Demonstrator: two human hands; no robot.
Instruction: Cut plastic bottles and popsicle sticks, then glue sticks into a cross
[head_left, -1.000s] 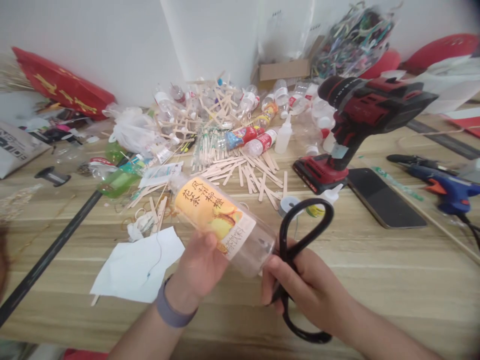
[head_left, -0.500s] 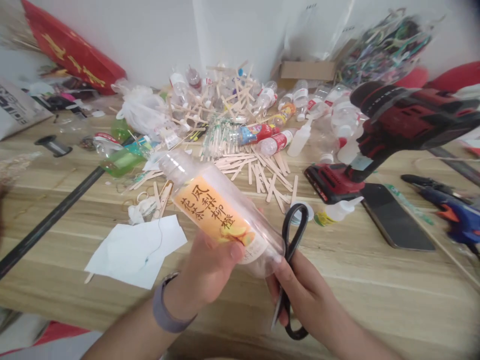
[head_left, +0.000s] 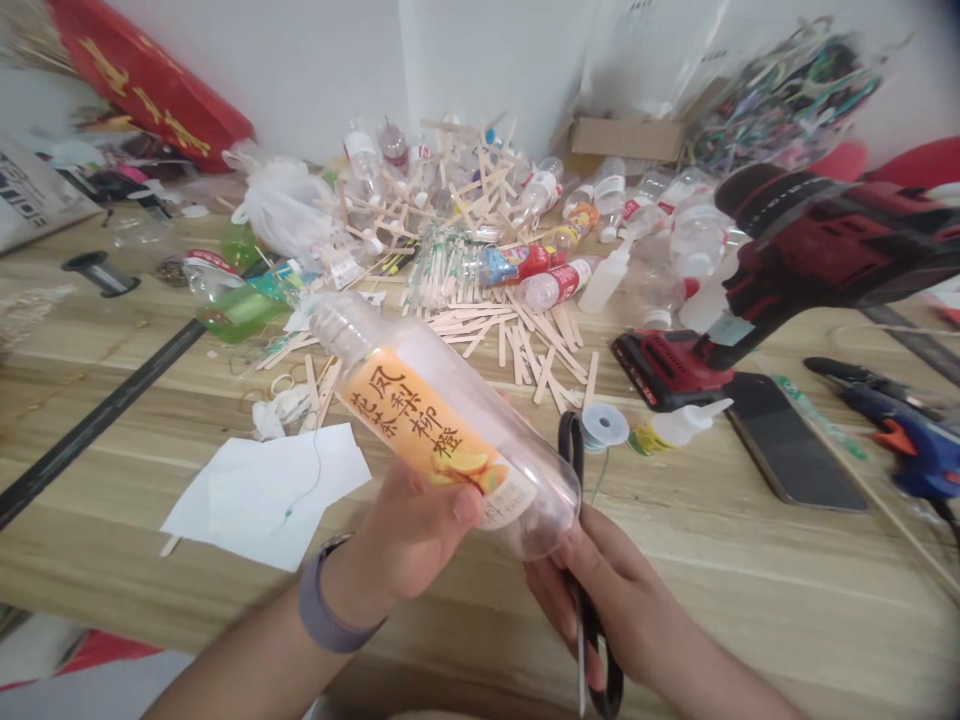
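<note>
A clear plastic bottle (head_left: 442, 430) with an orange label is held tilted over the table, its neck toward the upper left. My left hand (head_left: 416, 530) is wrapped round its lower side, thumb on the label. At the base of the bottle, my right hand (head_left: 600, 590) is closed round black-handled scissors (head_left: 571, 447), with one handle loop above the fingers and a blade pointing down. My right thumb is at the bottle's bottom edge. White paper (head_left: 262, 500) with a thin thread lies left of my left hand.
Behind the bottle lie a pile of wooden sticks (head_left: 525, 340) and several plastic bottles. On the right are a red drill (head_left: 825, 250), a phone (head_left: 795, 440), a small glue bottle (head_left: 675, 425) and a glue gun (head_left: 892, 420). A spool (head_left: 604, 426) sits beside the scissors.
The scissors have turned in my right hand, so the handles look narrower and the blade points straight down. The spool shows more fully. The bottle has shifted slightly.
</note>
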